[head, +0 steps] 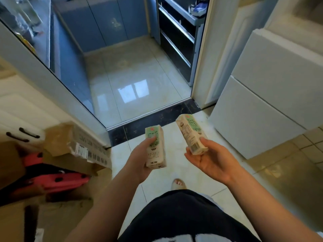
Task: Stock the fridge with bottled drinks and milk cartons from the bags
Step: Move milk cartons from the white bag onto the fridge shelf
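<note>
The floor tiles point(132, 88) are glossy, mirroring a window. The cardboard boxes point(59, 140) look matt brown, the milk cartons point(155, 149) smooth printed paperboard, and the fridge point(271, 95) a smooth, faintly sheened white.

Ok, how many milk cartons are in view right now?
2. The left carton is held in the left hand, the right carton in the right hand. Others may be hidden in the cardboard boxes.
</note>
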Demonstrator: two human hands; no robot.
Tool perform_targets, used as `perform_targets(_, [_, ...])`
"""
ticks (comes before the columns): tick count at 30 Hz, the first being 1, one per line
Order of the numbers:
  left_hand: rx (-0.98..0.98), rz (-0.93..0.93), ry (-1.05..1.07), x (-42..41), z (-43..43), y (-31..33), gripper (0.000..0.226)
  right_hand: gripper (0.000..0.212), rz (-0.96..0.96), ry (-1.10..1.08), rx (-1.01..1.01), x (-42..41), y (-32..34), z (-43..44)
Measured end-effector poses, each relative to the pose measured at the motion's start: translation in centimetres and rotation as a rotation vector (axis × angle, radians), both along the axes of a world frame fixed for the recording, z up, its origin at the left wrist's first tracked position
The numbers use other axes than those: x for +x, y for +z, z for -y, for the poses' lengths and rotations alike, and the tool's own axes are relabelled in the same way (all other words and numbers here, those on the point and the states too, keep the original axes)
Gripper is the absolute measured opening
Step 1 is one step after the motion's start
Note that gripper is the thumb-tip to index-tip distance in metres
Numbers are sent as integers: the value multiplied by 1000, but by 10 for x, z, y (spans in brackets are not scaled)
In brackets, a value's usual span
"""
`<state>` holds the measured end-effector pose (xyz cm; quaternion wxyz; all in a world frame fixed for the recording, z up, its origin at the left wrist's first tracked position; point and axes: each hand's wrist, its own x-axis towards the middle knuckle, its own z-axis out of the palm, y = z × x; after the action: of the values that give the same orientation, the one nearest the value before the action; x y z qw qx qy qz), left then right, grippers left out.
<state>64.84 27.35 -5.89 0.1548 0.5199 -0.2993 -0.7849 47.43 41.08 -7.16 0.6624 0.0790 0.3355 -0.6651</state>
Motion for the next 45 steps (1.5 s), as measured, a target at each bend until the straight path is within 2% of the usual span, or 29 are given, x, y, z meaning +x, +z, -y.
perform_targets(4, [-50,9,-82,-58,36,11,21,87,-133,92,19,-40,6,42])
perform_targets(8, [-134,-5,-197,-115,60,18,18,52,-390,72,163,-79,11,70])
perform_targets(13, [-236,-31,-405,-194,87,23,24,30,-645,-62,309,-126,12,87])
perform_targets(18, [-328,-45,-562,-283,117,18,24,14,-744,-266,397,-184,12,103])
perform_targets(24, [-554,-164,-777,-398,151,27,21,15,-863,-470,477,-263,26,133])
perform_targets(27, [-611,-269,-898,-454,164,46,18,19,-897,-627,512,-305,45,150])
perform_targets(32, [-660,-436,-1055,-532,177,69,27,23,-932,-863,543,-363,70,167])
perform_targets(39, [-643,-580,-1177,-618,170,95,35,17,-958,-1078,570,-427,101,160])
perform_targets(45, [-545,-514,-1160,-679,151,107,28,18,-930,-1148,556,-483,110,150])
